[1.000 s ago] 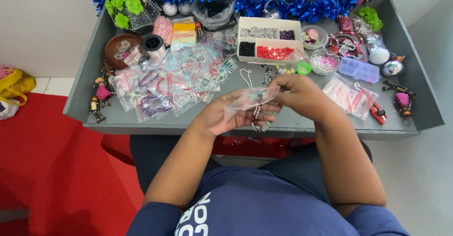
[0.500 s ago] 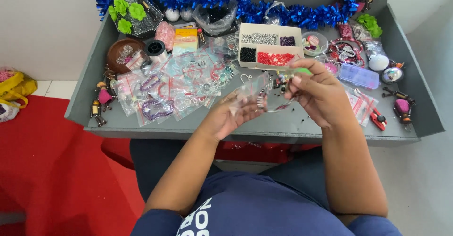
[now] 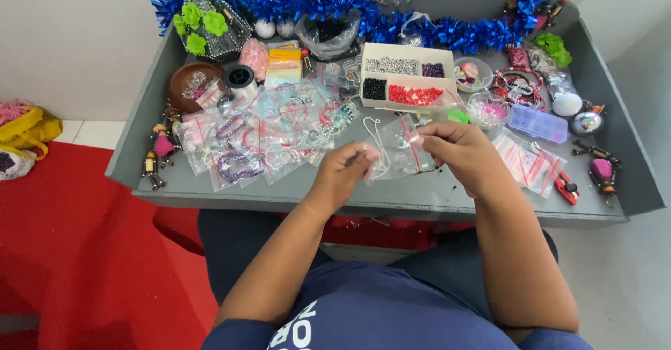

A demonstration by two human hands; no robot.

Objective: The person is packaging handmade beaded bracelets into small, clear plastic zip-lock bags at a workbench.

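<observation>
Two hands share one small clear zip bag [image 3: 400, 148], held just above the grey tray table [image 3: 447, 195], in front of the white bead box [image 3: 409, 84]. The right hand [image 3: 458, 155] pinches the bag's upper edge at its red seal strip between thumb and fingertips. The left hand [image 3: 347, 172] is curled, its fingertips pressed together on something small at the bag's lower corner; what it grips is too small to tell. A thin white cord [image 3: 374, 137] loops up between the hands. Holding the bag by two edges seems meant to keep it taut and its mouth reachable.

Left of the bead box lies a spread of filled clear bags [image 3: 265, 137] with bracelets in them, and beyond those a brown bowl [image 3: 192, 84]. Right of the box sit a lilac compartment case [image 3: 538, 123] and more empty zip bags [image 3: 528, 161]. Blue tinsel [image 3: 335, 4] runs behind the box. Nothing blocks the hands.
</observation>
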